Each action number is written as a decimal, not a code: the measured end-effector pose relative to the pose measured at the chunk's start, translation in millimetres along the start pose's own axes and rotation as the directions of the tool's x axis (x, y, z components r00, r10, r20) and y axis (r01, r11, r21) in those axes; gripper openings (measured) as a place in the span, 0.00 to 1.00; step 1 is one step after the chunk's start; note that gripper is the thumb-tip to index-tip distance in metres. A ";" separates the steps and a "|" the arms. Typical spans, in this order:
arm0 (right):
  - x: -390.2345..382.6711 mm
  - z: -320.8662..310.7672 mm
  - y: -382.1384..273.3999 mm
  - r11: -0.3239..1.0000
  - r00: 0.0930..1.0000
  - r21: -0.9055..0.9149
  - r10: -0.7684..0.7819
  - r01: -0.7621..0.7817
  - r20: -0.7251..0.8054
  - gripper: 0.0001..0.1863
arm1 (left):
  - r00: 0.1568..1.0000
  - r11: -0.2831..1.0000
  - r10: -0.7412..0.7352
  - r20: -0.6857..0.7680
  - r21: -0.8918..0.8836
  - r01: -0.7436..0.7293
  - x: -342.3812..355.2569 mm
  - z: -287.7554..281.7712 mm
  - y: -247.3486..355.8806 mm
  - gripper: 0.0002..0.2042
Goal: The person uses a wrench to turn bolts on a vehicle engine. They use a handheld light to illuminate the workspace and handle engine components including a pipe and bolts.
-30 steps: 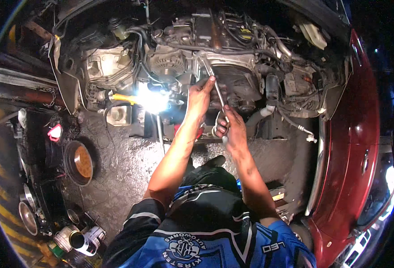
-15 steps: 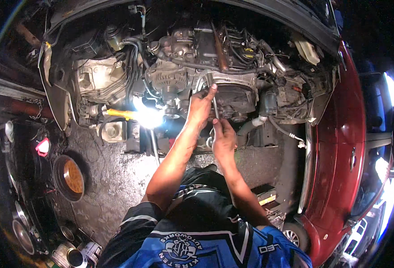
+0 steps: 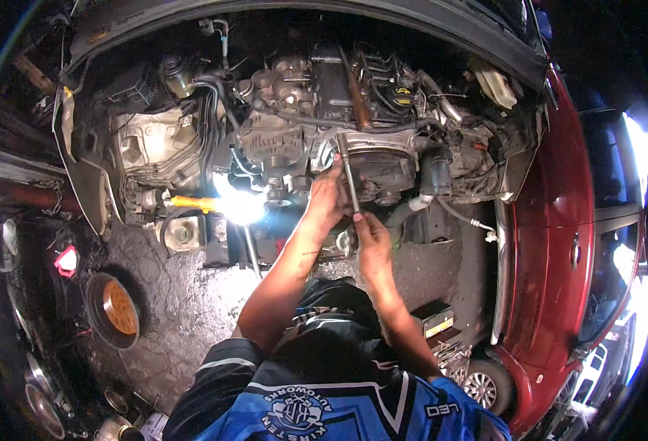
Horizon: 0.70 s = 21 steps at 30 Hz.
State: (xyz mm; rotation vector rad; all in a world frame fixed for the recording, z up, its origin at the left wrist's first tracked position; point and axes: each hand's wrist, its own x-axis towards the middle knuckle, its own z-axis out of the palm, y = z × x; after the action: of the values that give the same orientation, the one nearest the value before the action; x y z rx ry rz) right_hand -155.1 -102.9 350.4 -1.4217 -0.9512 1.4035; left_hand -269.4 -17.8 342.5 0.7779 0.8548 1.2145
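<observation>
The long metal tool [image 3: 350, 180] is at the middle of the scene, pointing away from us over the near face of the engine, its far end in front of the pale metal arch [image 3: 384, 140]. We see the left hand [image 3: 325, 197] curled in at the shaft, its thumb laid up along it; some fingers are hidden behind. The right hand [image 3: 373, 239] is closed round the near end. Whether the tool's far end is seated on anything, we cannot tell.

If that end slipped under a hard pull, we judge our knuckles could strike the arch or the black housing [image 3: 371, 167] below it. Oily fingers would make a slip likelier. A brown bar [image 3: 359, 95] lies across the black engine cover [image 3: 331, 103], just beyond; a knock might make it slide. To the left, the glare of the work lamp [image 3: 241, 206] could hide small parts near it, and a forearm could bump its yellow handle [image 3: 193, 202].

As for writing, the engine cover bears a yellow mark [image 3: 403, 91], too small for us to make out. Near us, the blue and black shirt [image 3: 338, 408] carries white lettering and a round emblem. On the right, a dark box [image 3: 435, 314] has a yellow label, beside the red car [image 3: 548, 275]; we see no readable marking on the tool.
</observation>
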 end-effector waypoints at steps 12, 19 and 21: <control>-1.2 -6.6 4.7 0.597 0.913 0.693 0.216 -0.405 0.347 0.19 | 0.967 0.791 -0.235 0.098 -0.559 0.249 18.3 -7.7 -15.8 0.20; -3.3 2.8 10.2 0.861 0.927 -0.408 -0.366 0.304 -0.082 0.18 | 0.971 0.950 0.026 -0.236 0.309 0.049 13.7 9.5 3.0 0.23; -6.2 10.9 0.0 0.988 0.992 0.135 -0.056 0.071 -0.117 0.19 | 0.976 0.967 -0.205 -0.071 -0.171 0.191 18.6 0.4 1.1 0.21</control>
State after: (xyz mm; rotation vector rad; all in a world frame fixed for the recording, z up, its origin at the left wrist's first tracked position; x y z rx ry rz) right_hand -166.3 -107.9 352.8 -1.3400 -0.8039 1.3027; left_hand -267.0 0.7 341.2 0.4968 0.8711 1.1307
